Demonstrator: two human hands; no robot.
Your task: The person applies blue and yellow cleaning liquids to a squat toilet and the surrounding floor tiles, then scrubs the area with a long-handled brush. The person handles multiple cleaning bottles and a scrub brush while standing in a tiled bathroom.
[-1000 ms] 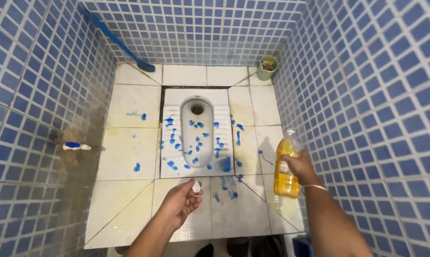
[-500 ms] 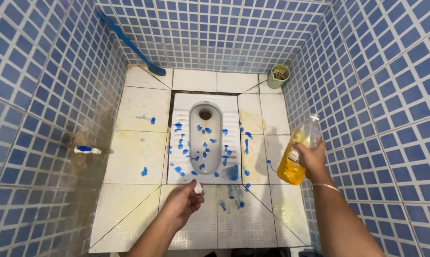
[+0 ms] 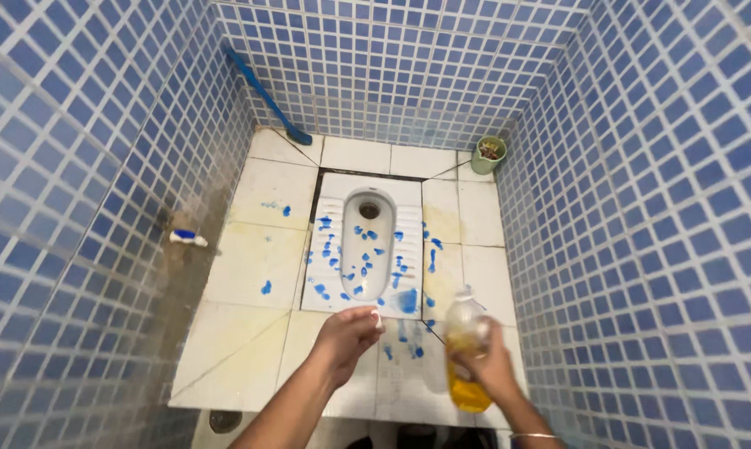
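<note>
At the near edge of the floor, right hand (image 3: 485, 366) grips the upright bottle (image 3: 465, 353), its open neck just right of the cap pinched in left hand (image 3: 346, 337).

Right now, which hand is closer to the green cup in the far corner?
The right hand, holding the bottle of yellow liquid, sits almost straight below the green cup near the right wall. The left hand, pinching a small white cap, is further left.

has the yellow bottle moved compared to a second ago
Yes. The bottle in the right hand has shifted left, away from the right wall, and now sits just right of the squat toilet's near corner, close to the left hand.
</note>
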